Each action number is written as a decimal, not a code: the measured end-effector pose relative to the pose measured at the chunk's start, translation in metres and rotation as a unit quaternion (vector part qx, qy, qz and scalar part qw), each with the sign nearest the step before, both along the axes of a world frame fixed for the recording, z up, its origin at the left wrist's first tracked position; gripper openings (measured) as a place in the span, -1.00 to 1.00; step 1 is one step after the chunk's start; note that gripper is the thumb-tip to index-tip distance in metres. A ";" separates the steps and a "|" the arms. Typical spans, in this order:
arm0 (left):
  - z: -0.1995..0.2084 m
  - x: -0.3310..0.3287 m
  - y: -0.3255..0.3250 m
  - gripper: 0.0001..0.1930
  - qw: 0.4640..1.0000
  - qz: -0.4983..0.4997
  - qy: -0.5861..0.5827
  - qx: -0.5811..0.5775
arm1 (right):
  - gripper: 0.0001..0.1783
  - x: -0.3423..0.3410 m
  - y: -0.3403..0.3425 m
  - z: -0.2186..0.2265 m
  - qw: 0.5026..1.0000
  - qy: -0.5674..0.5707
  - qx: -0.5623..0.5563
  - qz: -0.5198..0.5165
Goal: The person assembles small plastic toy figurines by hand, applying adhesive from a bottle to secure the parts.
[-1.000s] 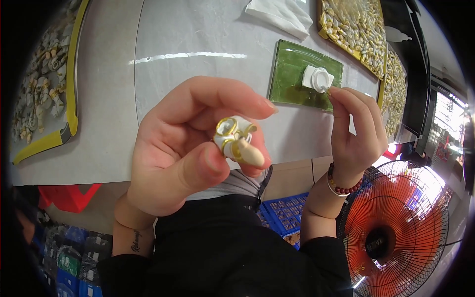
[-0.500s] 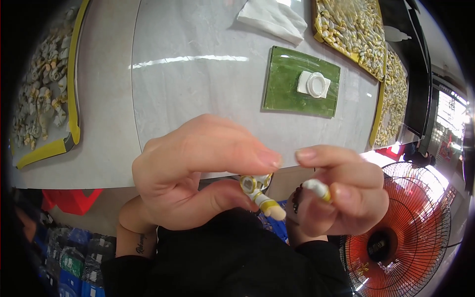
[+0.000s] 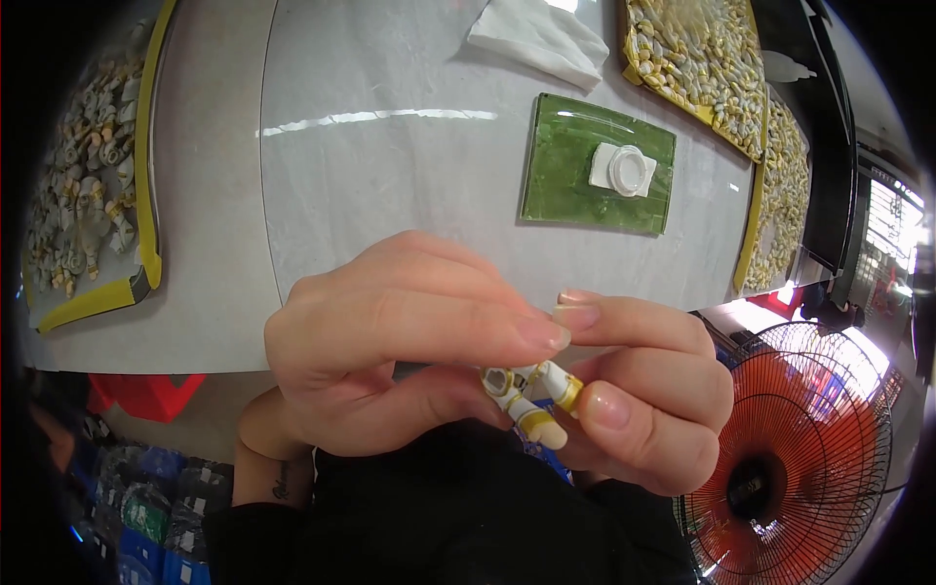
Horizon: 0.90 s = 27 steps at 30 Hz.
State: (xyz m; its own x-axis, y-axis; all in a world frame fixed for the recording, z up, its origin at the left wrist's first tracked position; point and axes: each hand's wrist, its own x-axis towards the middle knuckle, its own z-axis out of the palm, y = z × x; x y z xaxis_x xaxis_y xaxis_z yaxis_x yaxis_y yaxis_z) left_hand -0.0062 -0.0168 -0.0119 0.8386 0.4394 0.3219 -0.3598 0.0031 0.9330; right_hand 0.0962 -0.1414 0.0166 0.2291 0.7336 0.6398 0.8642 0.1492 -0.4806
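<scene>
Between thumb and fingers, my left hand grips a small figurine torso, white with gold trim, mostly covered by the fingers. A limb with a yellow band and a peach-coloured tip points down and right from it. My right hand pinches a small white limb piece with a yellow end beside its thumb. That piece meets the torso, though whether it is joined I cannot tell. The fingertips of both hands nearly touch above the parts.
On the grey table lies a green glass plate bearing a small round white dish. A white cloth is behind it. Yellow-edged trays of small parts stand at left and right. An orange fan is at lower right.
My right hand has moved left, bringing the small white limb piece from apart to against the figurine torso. My left hand has barely shifted.
</scene>
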 end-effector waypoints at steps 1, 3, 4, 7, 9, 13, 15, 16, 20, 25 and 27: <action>0.001 0.000 0.000 -0.87 1.000 0.000 0.000 0.000 | -0.53 -0.001 0.000 0.001 1.000 0.010 0.004 -0.008; -0.001 0.001 0.000 -0.87 1.000 -0.005 -0.008 -0.009 | -0.52 -0.001 0.000 0.000 1.000 0.020 0.008 -0.016; -0.002 0.001 0.000 -0.87 1.000 -0.005 -0.009 -0.009 | -0.52 -0.001 -0.001 -0.001 1.000 0.024 0.014 -0.008; -0.002 0.000 0.000 -0.86 1.000 -0.007 -0.011 -0.003 | -0.51 0.001 -0.003 0.000 1.000 0.028 0.013 0.005; -0.003 0.000 0.000 -0.85 1.000 -0.012 -0.019 -0.006 | -0.51 0.002 -0.004 0.001 1.000 0.026 0.005 0.008; -0.005 -0.004 0.002 -0.82 1.000 -0.014 -0.013 0.007 | -0.61 -0.001 -0.001 0.001 0.998 0.067 -0.018 0.011; -0.002 -0.004 0.001 -0.81 0.999 -0.022 0.001 0.037 | -0.67 -0.001 -0.002 0.004 0.997 0.080 -0.018 -0.005; 0.000 -0.003 0.000 -0.81 0.999 -0.023 0.000 0.036 | -0.74 0.001 -0.001 0.007 0.990 0.137 -0.027 0.000; 0.003 -0.003 -0.001 -0.84 0.997 -0.008 -0.002 0.081 | -0.82 0.000 0.004 0.003 0.966 0.258 -0.015 0.001; 0.004 -0.005 -0.004 -0.88 0.995 -0.001 0.009 0.102 | -0.80 0.001 0.001 -0.002 0.944 0.328 -0.019 0.014; 0.004 -0.005 -0.006 -0.90 0.994 0.017 0.002 0.107 | -0.77 0.000 0.001 -0.001 0.939 0.343 -0.021 0.020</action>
